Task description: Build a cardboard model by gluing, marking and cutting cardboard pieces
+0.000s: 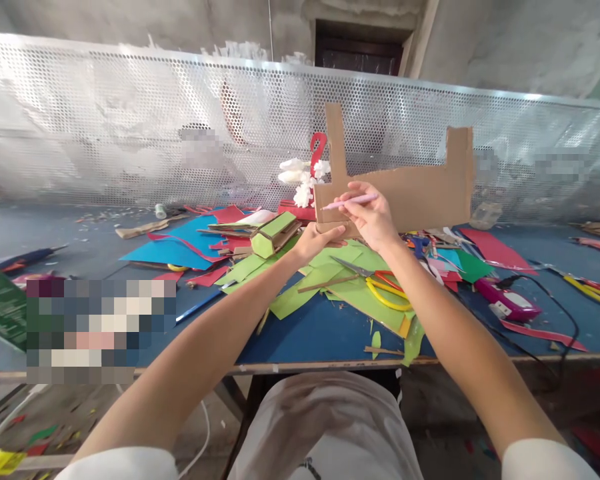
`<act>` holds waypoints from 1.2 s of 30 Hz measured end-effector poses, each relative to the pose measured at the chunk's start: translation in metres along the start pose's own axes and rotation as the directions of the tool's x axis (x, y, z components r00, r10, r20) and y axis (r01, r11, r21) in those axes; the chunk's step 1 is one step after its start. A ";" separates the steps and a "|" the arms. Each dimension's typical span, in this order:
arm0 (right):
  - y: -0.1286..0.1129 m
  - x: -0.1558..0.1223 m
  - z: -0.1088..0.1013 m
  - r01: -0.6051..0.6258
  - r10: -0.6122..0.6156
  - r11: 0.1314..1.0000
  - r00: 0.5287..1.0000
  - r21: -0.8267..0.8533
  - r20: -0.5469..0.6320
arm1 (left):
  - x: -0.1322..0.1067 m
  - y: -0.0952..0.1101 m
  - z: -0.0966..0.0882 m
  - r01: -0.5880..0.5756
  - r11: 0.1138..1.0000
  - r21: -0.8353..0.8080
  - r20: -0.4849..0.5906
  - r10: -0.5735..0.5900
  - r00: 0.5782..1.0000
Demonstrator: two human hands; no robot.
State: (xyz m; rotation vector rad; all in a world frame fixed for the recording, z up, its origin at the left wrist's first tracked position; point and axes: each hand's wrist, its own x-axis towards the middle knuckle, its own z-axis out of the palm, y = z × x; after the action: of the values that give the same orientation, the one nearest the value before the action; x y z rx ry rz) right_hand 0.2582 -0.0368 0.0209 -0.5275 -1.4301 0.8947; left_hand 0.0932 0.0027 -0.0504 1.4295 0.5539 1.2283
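Observation:
A large cut piece of brown cardboard (pixel 420 193) is held up above the table, with one tall strip and one short tab rising from its top edge. My left hand (pixel 316 243) grips its lower left corner, thumb laid along the front. Pinched in my right hand (pixel 373 217) is a pink pen (pixel 357 201), its tip pointing left at the cardboard's left end. Whether the tip touches the surface, I cannot tell. Beneath my hands lie green paper sheets (pixel 335 267) and yellow-handled scissors (pixel 387 293). A green paper-covered box (pixel 275 235) sits beside my left hand.
Blue paper (pixel 173 243) and red scraps spread to the left. White flowers (pixel 304 190) stand behind the cardboard. At right are a magenta power strip (pixel 507 300) with a black cable and yellow-handled pliers (pixel 587 288). A perforated metal panel (pixel 145 127) borders the table's back.

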 end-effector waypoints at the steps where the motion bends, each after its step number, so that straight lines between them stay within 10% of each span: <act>1: 0.002 -0.001 0.000 0.010 -0.010 1.000 1.000 -0.008 0.029 | 0.000 0.000 0.000 -0.001 1.000 0.001 0.002 0.001 1.000; 15: 0.008 -0.012 -0.001 0.110 -0.062 0.928 0.988 -0.357 0.142 | 0.001 0.002 0.000 -0.011 1.000 0.029 0.053 0.009 0.999; 23: 0.004 -0.019 -0.001 0.313 -0.209 0.706 0.949 -0.636 0.235 | 0.001 0.000 0.001 -0.068 0.997 0.026 0.049 0.066 0.997; 36: 0.002 -0.016 -0.001 0.390 -0.195 0.585 0.918 -0.711 0.344 | 0.001 -0.001 0.002 -0.051 0.999 0.003 0.011 0.051 0.999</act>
State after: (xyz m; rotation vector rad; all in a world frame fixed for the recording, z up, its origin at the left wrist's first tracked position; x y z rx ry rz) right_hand 0.2606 -0.0484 0.0092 -0.7991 -2.0464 0.0037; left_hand 0.0958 0.0031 -0.0504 1.4598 0.5147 1.2602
